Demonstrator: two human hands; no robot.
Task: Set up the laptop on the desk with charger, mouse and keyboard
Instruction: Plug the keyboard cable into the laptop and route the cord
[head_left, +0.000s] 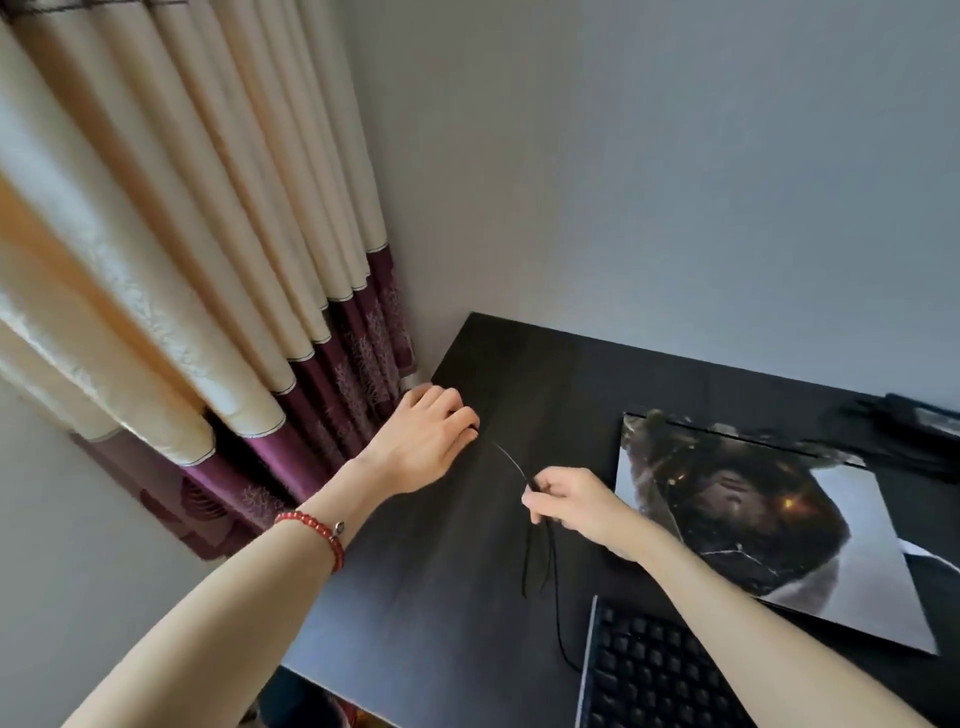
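A thin black cable (511, 460) is stretched between both hands above the dark desk (441, 571). My left hand (423, 441), with a red bead bracelet on its wrist, pinches one end near the desk's left edge. My right hand (569, 501) grips the cable further along; loose loops (540, 566) hang below it and trail toward the black keyboard (660, 675) at the bottom. The closed laptop (753, 514), its lid covered with a dark picture skin, lies to the right of my right hand. A black charger with cords (914, 421) sits blurred at the far right.
Cream and purple curtains (208, 312) hang close to the desk's left edge. A pale wall (649, 182) stands behind the desk. The desk's front edge (322, 675) runs across the bottom of the view.
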